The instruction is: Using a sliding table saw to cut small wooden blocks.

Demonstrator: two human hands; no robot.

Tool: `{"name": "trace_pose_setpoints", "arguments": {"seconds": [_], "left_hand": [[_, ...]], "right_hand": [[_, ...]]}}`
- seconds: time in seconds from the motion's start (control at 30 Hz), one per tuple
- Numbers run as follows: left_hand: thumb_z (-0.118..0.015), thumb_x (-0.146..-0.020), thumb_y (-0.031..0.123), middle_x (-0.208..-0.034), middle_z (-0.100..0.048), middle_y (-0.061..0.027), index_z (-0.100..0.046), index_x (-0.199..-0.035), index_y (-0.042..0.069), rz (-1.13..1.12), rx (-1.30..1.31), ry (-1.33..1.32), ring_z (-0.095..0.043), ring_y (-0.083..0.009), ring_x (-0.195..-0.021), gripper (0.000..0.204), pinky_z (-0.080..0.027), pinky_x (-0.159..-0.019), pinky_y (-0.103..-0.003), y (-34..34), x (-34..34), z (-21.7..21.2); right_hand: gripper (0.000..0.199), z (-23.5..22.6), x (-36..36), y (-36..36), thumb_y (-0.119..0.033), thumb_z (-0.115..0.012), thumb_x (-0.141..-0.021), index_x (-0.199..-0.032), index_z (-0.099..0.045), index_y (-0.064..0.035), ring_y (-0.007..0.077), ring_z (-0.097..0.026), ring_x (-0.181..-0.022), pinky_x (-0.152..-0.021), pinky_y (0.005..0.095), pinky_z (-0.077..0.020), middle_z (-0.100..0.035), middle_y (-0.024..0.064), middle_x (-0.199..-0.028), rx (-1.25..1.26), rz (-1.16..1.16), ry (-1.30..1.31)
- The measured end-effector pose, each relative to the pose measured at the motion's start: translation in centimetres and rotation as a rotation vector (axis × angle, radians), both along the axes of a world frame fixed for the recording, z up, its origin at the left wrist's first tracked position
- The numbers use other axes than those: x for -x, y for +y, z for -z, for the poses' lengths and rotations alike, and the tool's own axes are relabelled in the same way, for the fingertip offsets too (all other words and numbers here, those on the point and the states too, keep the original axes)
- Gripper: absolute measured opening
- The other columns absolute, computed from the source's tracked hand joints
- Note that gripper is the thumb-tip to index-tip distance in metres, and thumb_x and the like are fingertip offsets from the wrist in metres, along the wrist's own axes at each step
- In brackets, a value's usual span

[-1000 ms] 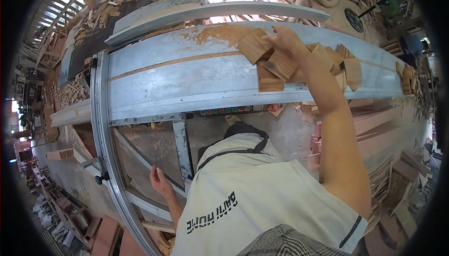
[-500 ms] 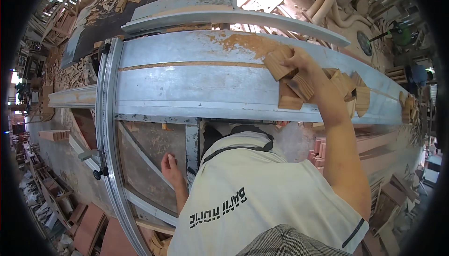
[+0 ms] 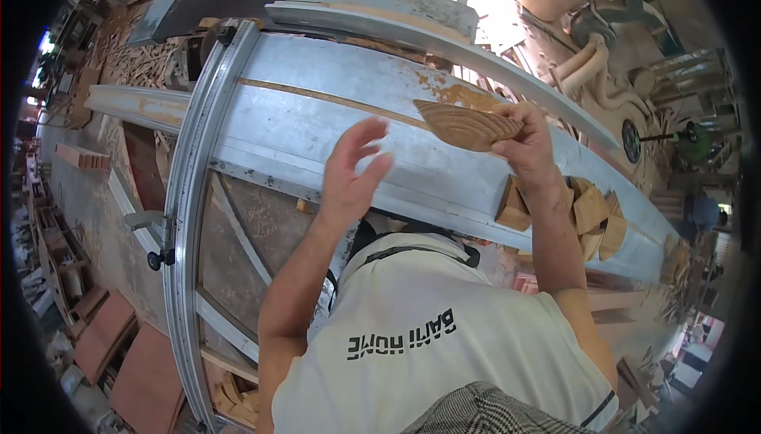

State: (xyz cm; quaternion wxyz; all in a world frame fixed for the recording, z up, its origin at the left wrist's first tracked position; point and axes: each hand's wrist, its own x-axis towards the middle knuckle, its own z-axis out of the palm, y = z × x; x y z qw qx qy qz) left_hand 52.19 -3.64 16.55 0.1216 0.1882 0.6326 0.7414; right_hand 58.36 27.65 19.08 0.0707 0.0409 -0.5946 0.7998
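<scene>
A wedge-like wooden piece with a curved edge and striped grain [image 3: 466,126] is in my right hand [image 3: 523,142], pinched at its right end above the metal saw table. My left hand [image 3: 353,171] is raised over the front part of the table, fingers apart, holding nothing, a short way left of the wood. Beside my right forearm, several similar cut wooden pieces [image 3: 590,208] lie heaped on the grey metal table [image 3: 317,129]. Part of that heap is hidden behind my forearm.
An upright metal fence [image 3: 444,49] runs along the table's far side, with sawdust [image 3: 468,96] in front. At the left, a long aluminium rail [image 3: 184,220] crosses the frame. Wood scraps [image 3: 151,57] litter the far left. Ducts [image 3: 583,65] stand at the far right.
My right hand has lifted a wooden piece off the heap and brought it leftward. My left hand has come up from beside my body to over the table. The view has turned somewhat.
</scene>
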Motion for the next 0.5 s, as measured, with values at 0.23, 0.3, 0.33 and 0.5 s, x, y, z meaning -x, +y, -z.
{"name": "trace_pose_setpoints", "arguments": {"seconds": [0.23,0.3,0.33,0.5], "left_hand": [[-0.084,-0.087,0.016,-0.134,-0.062,-0.0076,-0.052,-0.144,0.005,-0.095,-0.032,0.130,-0.059,-0.0189,-0.124,0.066,-0.049,-0.105,-0.037,1.5,4.7,-2.8],[-0.086,-0.085,0.015,-0.129,-0.064,-0.0069,-0.055,-0.141,0.005,-0.130,-0.038,0.130,-0.061,-0.0171,-0.120,0.065,-0.051,-0.103,-0.036,0.6,5.7,-2.4],[-0.086,-0.084,0.013,-0.127,-0.064,-0.0066,-0.057,-0.139,0.004,-0.147,-0.054,0.119,-0.062,-0.0163,-0.117,0.063,-0.051,-0.102,-0.035,0.4,6.2,-2.1],[-0.083,-0.086,0.006,-0.121,-0.066,-0.0061,-0.058,-0.134,0.002,-0.194,-0.070,0.076,-0.065,-0.0148,-0.107,0.055,-0.053,-0.099,-0.032,-0.3,8.7,-0.6]], "right_hand": [[0.048,1.5,6.7,-3.6,0.010,-0.085,-0.074,-0.106,-0.055,-0.0085,0.0184,-0.065,-0.111,-0.095,0.0318,-0.0564,-0.065,0.0122,-0.120,0.190,-0.175,0.113],[0.048,1.6,8.3,-4.6,0.010,-0.085,-0.074,-0.106,-0.055,-0.0083,0.0196,-0.066,-0.111,-0.096,0.0332,-0.0563,-0.065,0.0129,-0.121,0.190,-0.215,0.130],[0.048,1.6,9.1,-5.1,0.010,-0.085,-0.074,-0.106,-0.055,-0.0082,0.0203,-0.066,-0.112,-0.097,0.0339,-0.0563,-0.065,0.0132,-0.121,0.193,-0.237,0.139],[0.046,3.4,12.6,-6.0,0.009,-0.085,-0.074,-0.107,-0.057,-0.0079,0.0204,-0.067,-0.111,-0.098,0.0359,-0.0559,-0.068,0.0121,-0.118,0.291,-0.273,0.003]]}}
